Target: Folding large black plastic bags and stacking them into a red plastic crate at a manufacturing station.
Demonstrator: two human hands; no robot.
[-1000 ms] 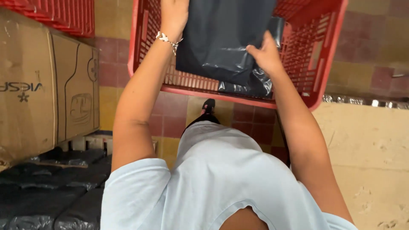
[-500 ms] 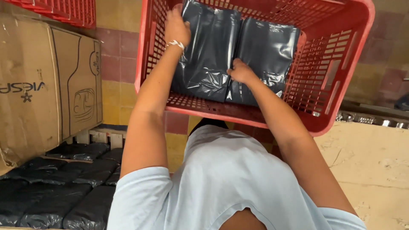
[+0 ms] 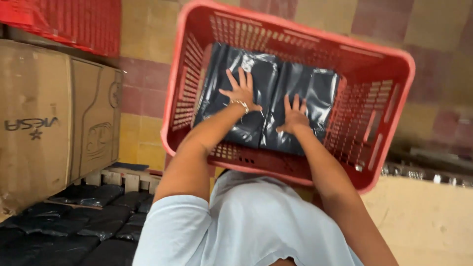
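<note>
Flatly, both hands [image 3: 266,106] on black packets [image 3: 266,103]

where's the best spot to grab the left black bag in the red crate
Probably its near short edge, reached from above over the crate's front wall. The left black bag lies flat, close to the left wall and against the right bag, so the sides look cramped. The left hand lies flat on it.

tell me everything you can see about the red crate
The red crate is a rectangular plastic bin with slotted lattice walls, a thick rounded rim and a perforated floor. It sits open-topped, tilted in view, over the tiled floor. Two dark glossy plastic packs lie flat inside, side by side. The left hand and right hand press flat on the packs, forearms crossing its near rim.
</note>
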